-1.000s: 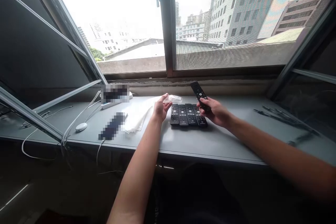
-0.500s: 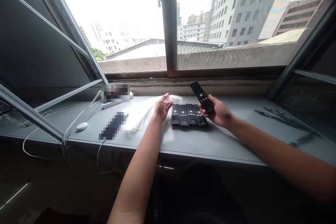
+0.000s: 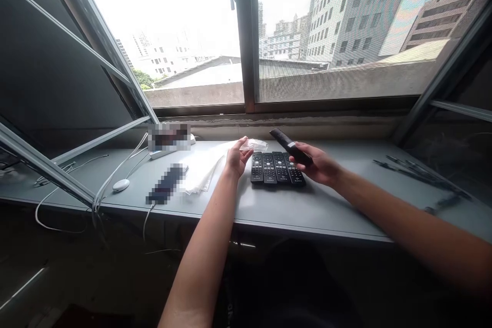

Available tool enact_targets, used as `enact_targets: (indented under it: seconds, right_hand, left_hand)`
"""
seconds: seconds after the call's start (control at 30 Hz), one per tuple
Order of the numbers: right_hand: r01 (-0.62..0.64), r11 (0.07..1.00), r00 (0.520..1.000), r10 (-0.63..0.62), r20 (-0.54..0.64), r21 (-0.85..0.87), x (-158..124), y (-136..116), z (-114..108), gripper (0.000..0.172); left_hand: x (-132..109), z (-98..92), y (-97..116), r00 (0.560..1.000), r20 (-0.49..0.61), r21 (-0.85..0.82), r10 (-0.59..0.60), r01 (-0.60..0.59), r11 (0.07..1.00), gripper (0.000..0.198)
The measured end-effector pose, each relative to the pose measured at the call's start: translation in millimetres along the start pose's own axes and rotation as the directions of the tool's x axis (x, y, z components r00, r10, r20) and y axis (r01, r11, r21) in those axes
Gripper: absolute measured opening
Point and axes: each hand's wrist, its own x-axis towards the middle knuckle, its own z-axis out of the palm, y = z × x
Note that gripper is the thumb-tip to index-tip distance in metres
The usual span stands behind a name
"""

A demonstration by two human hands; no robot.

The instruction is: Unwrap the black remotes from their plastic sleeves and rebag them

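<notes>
In the head view, my right hand (image 3: 317,161) grips the lower end of a black remote control (image 3: 282,139), raised and tilted over the table. Its keys are not visible now; a pale patch shows along its side by my fingers. Beneath it several more black remotes (image 3: 269,168) lie side by side, buttons up, the rightmost partly covered. To the left of that row, my left hand (image 3: 238,158) has its fingers curled, with a clear plastic bag (image 3: 256,144) at the fingertips. White, translucent plastic bags (image 3: 200,177) lie in a stack beside my left forearm.
A blurred-out dark item (image 3: 166,184) with a cable lies left of the bags. Farther left are a white round mouse-like object (image 3: 121,185), a white power strip (image 3: 172,148) and loose cables. Dark cables (image 3: 418,177) lie at right. Metal frame bars flank the table; a window stands behind.
My right hand has turned the remote over, so its button face no longer shows. The remote's top end has dropped slightly to the left. My left hand has stayed in place.
</notes>
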Motion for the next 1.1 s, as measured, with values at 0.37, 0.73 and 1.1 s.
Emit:
enact_targets:
  seconds: [0.37, 0.73, 1.1]
  right_hand:
    - [0.002, 1.000, 0.998, -0.002, 0.065, 0.002, 2.1, -1.9, -1.0, 0.018]
    - [-0.008, 1.000, 0.998, 0.007, 0.062, 0.015, 0.4, -1.3, -3.3, 0.011]
    - [0.274, 0.957, 0.956, -0.261, 0.133, -0.091, 3.7, 9.1, -2.4, 0.040]
  left_hand:
    - [-4.2, 0.9, 1.4, 1.000, -0.019, 0.022, -0.008, 0.009, 1.000, 0.018]
    - [-5.5, 2.1, 1.7, 1.000, -0.021, 0.021, 0.000, 0.000, 1.000, 0.017]
    - [-1.1, 1.3, -0.1, 1.000, -0.015, 0.003, -0.001, 0.001, 1.000, 0.018]
